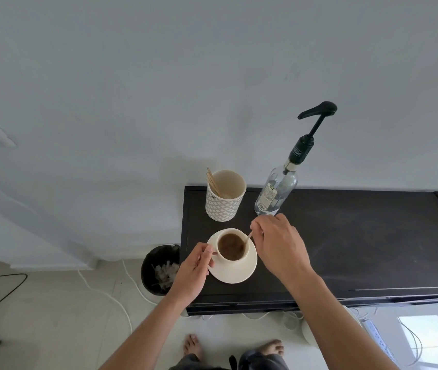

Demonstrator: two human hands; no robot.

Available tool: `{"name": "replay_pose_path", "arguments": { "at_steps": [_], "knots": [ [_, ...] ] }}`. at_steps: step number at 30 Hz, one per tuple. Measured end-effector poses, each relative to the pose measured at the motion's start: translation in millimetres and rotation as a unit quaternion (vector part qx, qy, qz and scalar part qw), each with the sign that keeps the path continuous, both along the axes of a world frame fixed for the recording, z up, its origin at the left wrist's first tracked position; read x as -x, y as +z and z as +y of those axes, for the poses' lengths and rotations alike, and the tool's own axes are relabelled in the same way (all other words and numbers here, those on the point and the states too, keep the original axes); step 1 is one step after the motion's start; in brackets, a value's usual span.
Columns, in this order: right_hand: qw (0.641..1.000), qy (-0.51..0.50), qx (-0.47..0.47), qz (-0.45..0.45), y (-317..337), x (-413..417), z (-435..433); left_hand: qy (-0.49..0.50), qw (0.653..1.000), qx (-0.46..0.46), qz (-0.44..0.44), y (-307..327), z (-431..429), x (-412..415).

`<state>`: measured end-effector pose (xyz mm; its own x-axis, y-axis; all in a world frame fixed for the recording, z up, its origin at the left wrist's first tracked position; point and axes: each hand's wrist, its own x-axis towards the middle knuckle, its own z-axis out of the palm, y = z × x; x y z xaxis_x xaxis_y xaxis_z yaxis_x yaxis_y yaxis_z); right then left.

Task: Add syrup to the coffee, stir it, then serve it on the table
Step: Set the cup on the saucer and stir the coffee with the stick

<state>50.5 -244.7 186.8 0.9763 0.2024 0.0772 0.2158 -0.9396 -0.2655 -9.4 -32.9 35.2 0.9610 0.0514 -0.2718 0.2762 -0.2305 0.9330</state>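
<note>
A cream cup of brown coffee stands on a cream saucer at the left end of a dark cabinet top. My left hand pinches the cup's handle on its left side. My right hand holds a thin wooden stirrer whose lower end dips into the coffee at the cup's right rim. Behind the cup, a clear syrup bottle with a black pump head stands against the wall.
A patterned holder with a few wooden stirrers sits behind the cup, left of the bottle. A black bin with crumpled waste stands on the floor left of the cabinet. Cables run across the floor; my bare feet show below.
</note>
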Motion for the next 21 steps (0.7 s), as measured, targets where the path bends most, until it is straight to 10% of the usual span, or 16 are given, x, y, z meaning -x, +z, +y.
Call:
{"name": "replay_pose_path", "arguments": {
  "at_steps": [5,21],
  "knots": [
    [0.986,0.063,-0.117,0.099,1.1,3.5,1.9,-0.006,1.000,-0.001,-0.001,-1.2,1.4,-0.5],
    [0.999,0.024,0.028,0.018,3.4,1.4,1.6,-0.001,1.000,-0.008,0.002,0.7,-0.1,0.0]
  ]
}}
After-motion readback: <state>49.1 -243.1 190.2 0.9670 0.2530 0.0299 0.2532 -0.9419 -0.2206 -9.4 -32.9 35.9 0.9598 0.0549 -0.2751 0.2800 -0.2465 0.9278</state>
